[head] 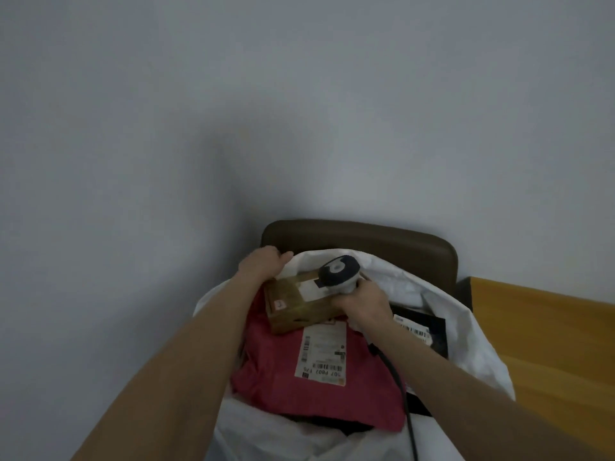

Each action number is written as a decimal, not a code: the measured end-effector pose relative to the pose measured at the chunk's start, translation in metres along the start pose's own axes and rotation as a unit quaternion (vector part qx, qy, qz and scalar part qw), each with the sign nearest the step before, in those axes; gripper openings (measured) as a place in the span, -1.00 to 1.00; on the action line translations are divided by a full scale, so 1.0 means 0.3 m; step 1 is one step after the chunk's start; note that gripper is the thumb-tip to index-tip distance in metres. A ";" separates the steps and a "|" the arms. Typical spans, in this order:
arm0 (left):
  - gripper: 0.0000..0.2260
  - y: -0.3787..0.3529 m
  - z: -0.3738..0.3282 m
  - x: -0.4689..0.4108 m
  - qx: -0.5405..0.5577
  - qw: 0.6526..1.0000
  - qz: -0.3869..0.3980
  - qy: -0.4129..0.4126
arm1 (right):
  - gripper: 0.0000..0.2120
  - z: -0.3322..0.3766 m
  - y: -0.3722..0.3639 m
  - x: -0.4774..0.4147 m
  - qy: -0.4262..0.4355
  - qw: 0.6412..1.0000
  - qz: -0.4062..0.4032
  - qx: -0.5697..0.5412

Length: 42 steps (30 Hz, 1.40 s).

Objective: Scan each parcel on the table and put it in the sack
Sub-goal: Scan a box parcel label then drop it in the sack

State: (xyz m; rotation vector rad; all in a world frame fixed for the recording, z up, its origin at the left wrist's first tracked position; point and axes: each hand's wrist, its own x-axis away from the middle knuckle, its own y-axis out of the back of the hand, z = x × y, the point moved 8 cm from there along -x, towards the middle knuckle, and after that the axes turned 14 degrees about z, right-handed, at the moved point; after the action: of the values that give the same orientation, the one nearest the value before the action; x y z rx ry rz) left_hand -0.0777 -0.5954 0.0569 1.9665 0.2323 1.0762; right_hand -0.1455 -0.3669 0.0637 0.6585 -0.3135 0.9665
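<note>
The person's left hand [264, 264] reaches in from the left, fingers curled tight over the far rim of the white plastic sack [472, 331], gripping it and holding the mouth open. Just beside that hand, a small brown cardboard box [293, 306] with a white label lies inside the sack, resting on a crumpled red plastic mailer bag [283, 380] that bears a printed barcode label. Over the box's right end sits the handheld scanner [339, 272], dark-headed with a pale body. The right hand [364, 306] has its fingers wrapped fully round the scanner's handle and touches the box. I cannot tell whether it holds the box too. A black cable [401, 384] trails down from that hand. Further right in the sack lies a flat black parcel [436, 327]. Behind stands a brown chair back [366, 236], and the wooden table [549, 331] is at the far right.
</note>
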 end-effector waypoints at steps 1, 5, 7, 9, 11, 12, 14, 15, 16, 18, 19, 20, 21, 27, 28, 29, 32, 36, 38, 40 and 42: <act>-0.47 -0.034 0.015 -0.035 0.014 0.999 0.049 0.009 | -0.87 0.002 -0.014 -0.013 0.000 1.000 0.008 0.001; -0.57 -0.074 0.017 -0.116 0.099 0.992 0.073 -0.029 | -0.78 0.012 -0.076 -0.037 -0.002 0.999 0.035 0.013; -0.70 -0.043 0.001 -0.117 0.135 0.989 0.024 -0.050 | -0.79 0.021 -0.085 -0.041 -0.004 0.999 0.041 0.024; -0.82 0.024 -0.021 -0.095 0.169 0.982 -0.032 -0.072 | -0.82 0.026 -0.090 -0.046 -0.016 0.998 0.049 0.030; -0.87 0.099 -0.044 -0.060 0.174 0.977 -0.068 -0.102 | -0.82 0.035 -0.102 -0.048 -0.028 0.997 0.062 0.032; -0.87 0.130 -0.056 -0.039 0.174 0.975 -0.074 -0.119 | -0.83 0.042 -0.110 -0.050 -0.029 0.997 0.068 0.030; -0.88 0.171 -0.082 0.007 0.177 0.969 -0.065 -0.159 | -0.85 0.054 -0.126 -0.058 -0.032 0.996 0.077 0.024; -0.89 0.175 -0.097 0.030 0.176 0.967 -0.053 -0.179 | -0.84 0.053 -0.131 -0.062 -0.037 0.996 0.079 0.021; -0.90 0.169 -0.111 0.051 0.169 0.965 -0.039 -0.198 | -0.83 0.053 -0.133 -0.065 -0.041 0.996 0.079 0.020; -0.90 0.141 -0.130 0.078 0.159 0.962 -0.004 -0.223 | -0.80 0.045 -0.133 -0.070 -0.042 0.995 0.087 0.012; -0.86 0.128 -0.133 0.084 0.168 0.959 0.018 -0.229 | -0.78 0.039 -0.132 -0.070 -0.041 0.995 0.095 -0.005; -0.79 0.110 -0.127 0.080 0.193 0.955 0.046 -0.221 | -0.74 0.031 -0.129 -0.066 -0.041 0.993 0.103 -0.032; -0.72 0.093 -0.113 0.067 0.224 0.952 0.072 -0.196 | -0.70 0.022 -0.120 -0.057 -0.042 0.991 0.107 -0.065; -0.31 -0.049 -0.017 0.017 -0.020 0.983 0.182 0.010 | -0.74 0.012 -0.043 -0.003 0.000 0.987 0.058 -0.149; -0.36 -0.071 -0.002 0.017 -0.046 0.981 0.190 0.016 | -0.75 0.013 -0.047 0.001 0.003 0.985 0.066 -0.158; -0.45 -0.087 0.014 0.011 -0.064 0.981 0.185 0.014 | -0.75 0.013 -0.053 0.005 0.002 0.984 0.071 -0.162; -0.74 -0.075 0.024 0.014 -0.086 0.991 0.105 0.000 | -0.78 0.006 -0.070 0.010 -0.002 0.984 0.081 -0.156; -0.77 0.130 -0.106 0.105 -0.005 0.987 -0.147 -0.061 | -0.83 -0.009 -0.079 0.015 -0.001 0.982 0.075 -0.173; -0.78 0.229 -0.154 0.162 0.075 0.965 -0.237 -0.085 | -0.82 -0.008 -0.082 0.029 0.003 0.979 0.084 -0.187; -0.82 0.276 -0.178 0.165 0.087 0.963 -0.239 -0.090 | -0.81 -0.008 -0.074 0.040 0.005 0.977 0.091 -0.192; -0.82 0.267 -0.206 0.153 0.031 0.980 -0.183 -0.067 | -0.83 -0.026 -0.017 0.066 0.000 0.979 0.073 -0.188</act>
State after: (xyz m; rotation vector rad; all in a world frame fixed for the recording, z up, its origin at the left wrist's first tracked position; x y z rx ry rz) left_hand -0.1144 -0.5840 0.1611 1.9449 0.5368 0.7019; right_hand -0.1307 -0.3511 0.0661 0.2921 -0.5346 1.0131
